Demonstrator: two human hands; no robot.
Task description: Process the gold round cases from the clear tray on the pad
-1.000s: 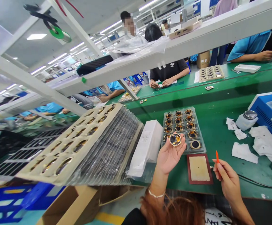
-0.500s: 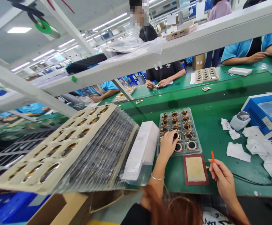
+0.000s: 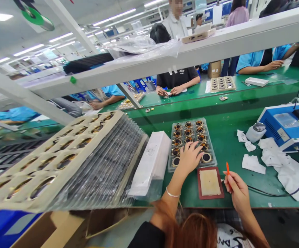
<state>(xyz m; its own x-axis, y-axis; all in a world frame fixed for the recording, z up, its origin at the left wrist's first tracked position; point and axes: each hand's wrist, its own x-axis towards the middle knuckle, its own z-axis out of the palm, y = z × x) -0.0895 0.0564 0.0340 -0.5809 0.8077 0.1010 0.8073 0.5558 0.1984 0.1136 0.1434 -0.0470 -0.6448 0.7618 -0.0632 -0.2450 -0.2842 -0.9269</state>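
My left hand [image 3: 190, 157] is over the lower part of a clear tray [image 3: 213, 155] of round gold-rimmed parts, its fingers spread; the parts beneath it are hidden. Upright in my right hand [image 3: 235, 187] is a thin orange-tipped tool [image 3: 227, 168], pinched between the fingers. Between the hands, in front of the tray, lies a beige pad with a dark red border [image 3: 200, 186]. A black cable [image 3: 264, 194] runs rightward from near my right hand.
A tall leaning stack of trays [image 3: 100, 162] and a long white box [image 3: 151, 155] stand at the left. White wipes [image 3: 254, 163], a metal-capped bottle [image 3: 256, 132] and a blue device [image 3: 286, 124] are at the right. People work across the bench behind a white shelf bar.
My left hand has shifted over the tray toward its right side, and its fingers have spread. My right hand still holds the orange-tipped tool. The whole view has shifted slightly.
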